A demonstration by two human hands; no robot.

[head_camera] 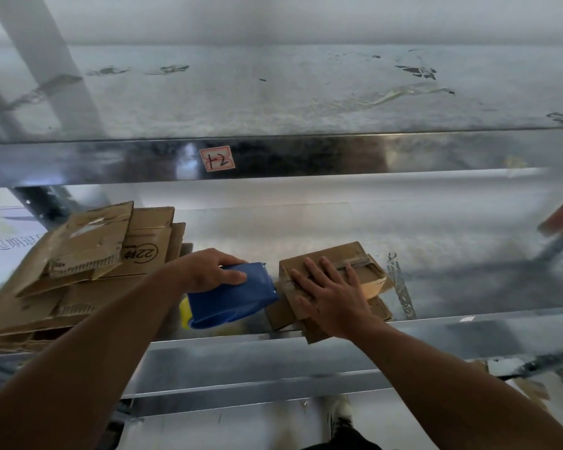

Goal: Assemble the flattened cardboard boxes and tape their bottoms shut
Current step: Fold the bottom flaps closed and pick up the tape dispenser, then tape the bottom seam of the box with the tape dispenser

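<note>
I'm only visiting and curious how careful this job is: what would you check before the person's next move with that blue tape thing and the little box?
1. Right hand pressing flat on the small box: ok.
2. Left hand gripping the tape dispenser: ok.
3. Dispenser touching the box's edge: cannot tell.
4. Seam fully taped: cannot tell, the hand covers part.
5. More flattened boxes stacked nearby on the shelf: ok.
</note>
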